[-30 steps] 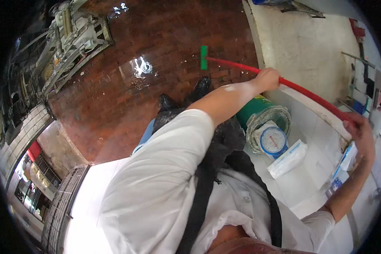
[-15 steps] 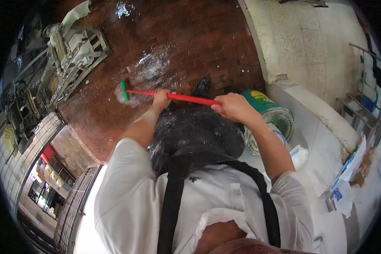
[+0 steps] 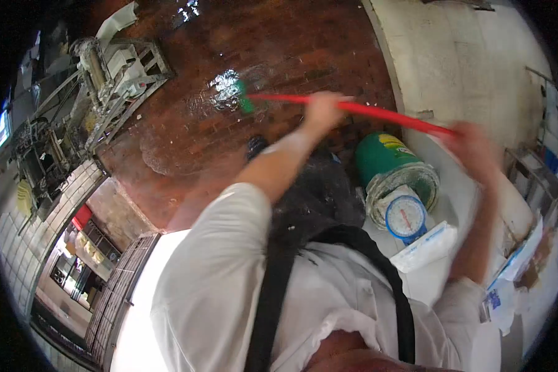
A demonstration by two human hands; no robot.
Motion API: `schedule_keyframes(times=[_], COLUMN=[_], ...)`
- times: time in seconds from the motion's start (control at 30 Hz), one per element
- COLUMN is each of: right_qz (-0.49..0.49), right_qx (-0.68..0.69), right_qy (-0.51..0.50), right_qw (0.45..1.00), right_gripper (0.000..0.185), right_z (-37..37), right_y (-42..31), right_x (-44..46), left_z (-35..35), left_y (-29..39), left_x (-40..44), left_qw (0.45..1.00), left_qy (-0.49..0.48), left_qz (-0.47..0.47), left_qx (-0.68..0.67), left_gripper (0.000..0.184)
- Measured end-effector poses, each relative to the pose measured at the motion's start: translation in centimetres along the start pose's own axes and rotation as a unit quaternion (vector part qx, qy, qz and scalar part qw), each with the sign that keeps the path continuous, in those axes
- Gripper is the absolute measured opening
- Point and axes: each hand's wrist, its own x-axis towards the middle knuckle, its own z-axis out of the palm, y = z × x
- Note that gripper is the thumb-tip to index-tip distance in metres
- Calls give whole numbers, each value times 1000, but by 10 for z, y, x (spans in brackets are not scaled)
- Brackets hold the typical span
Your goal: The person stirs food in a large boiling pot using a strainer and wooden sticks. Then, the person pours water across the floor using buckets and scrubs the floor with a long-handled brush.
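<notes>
A floor brush with a red handle and a green head stretches across the upper middle of the head view. The green head rests on the wet brick floor, beside a shiny patch of water. Partway along the handle, my left hand is closed around it. My right hand, blurred by motion, grips the handle's near end, out to the right. Below the handle stands a green drum with a yellow label and a crusted pale rim.
A blue-rimmed dial scale stands by the drum on a white surface. Machinery on a metal frame occupies the upper left. A pale wall borders the floor at right, with papers lower down. A metal grille lies at lower left.
Both hands have swung right with the brush, and my right hand is farther from my body. The green head has moved right and up across the floor. The scale is now plainly visible.
</notes>
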Motion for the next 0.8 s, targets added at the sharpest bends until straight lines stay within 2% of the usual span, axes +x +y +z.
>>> schedule_keyframes(times=[0.03,0.07,0.1,0.13,0.2,0.27,0.3,0.33,0.37,0.4,0.43,0.47,0.53,0.6,0.63,0.7,0.77,0.8], right_qz=[-72,-159,-164,-193,-149,-80,-120,-145,-255,-189,-251,-311,-366,-297,-261,-232,-201,-229], right_qx=[80,92,39,115,331,555,727,766,762,755,774,788,695,673,659,649,638,613], right_qy=[-14,-8,7,27,84,114,180,284,227,315,270,220,293,380,420,438,460,450], right_qw=[994,983,986,974,928,820,651,558,550,543,515,483,546,560,566,577,584,607], right_gripper=[41,40,42,37,24,13,15,14,16,19,24,31,42,41,41,41,39,38], right_z=[56,115,157,170,138,73,79,67,31,-16,-34,-50,-91,-114,-124,-144,-140,-121], right_y=[-39,-65,-106,-132,-114,-65,-21,16,32,-4,40,82,63,89,101,102,85,34], right_x=[26,49,60,63,62,27,30,18,-2,-27,-41,-50,-47,-16,3,38,57,70], left_z=[-13,-9,-29,-64,-78,-94,-90,-82,-81,-67,-48,-34,-6,20,25,30,9,-26], left_y=[-65,-142,-203,-203,-169,-88,-37,9,59,93,115,140,176,185,182,177,131,105], left_x=[-42,-91,-132,-145,-99,-50,-16,17,48,76,106,134,187,242,260,284,267,244], left_qw=[996,982,975,957,971,980,992,996,997,1000,998,993,983,973,974,973,976,986], left_qy=[-19,-113,-155,-166,-72,-37,7,-6,-35,-14,-31,-108,-73,-81,-87,-102,-12,-107], left_qz=[18,-43,-143,-236,-211,-169,-123,-84,-59,-10,43,34,135,163,136,85,151,88], left_qx=[83,143,68,37,84,98,-13,38,27,-5,-34,-25,-98,-143,-156,-188,-155,-89], left_gripper=[31,24,34,43,41,36,34,31,27,33,31,25,20,20,20,19,18,20])
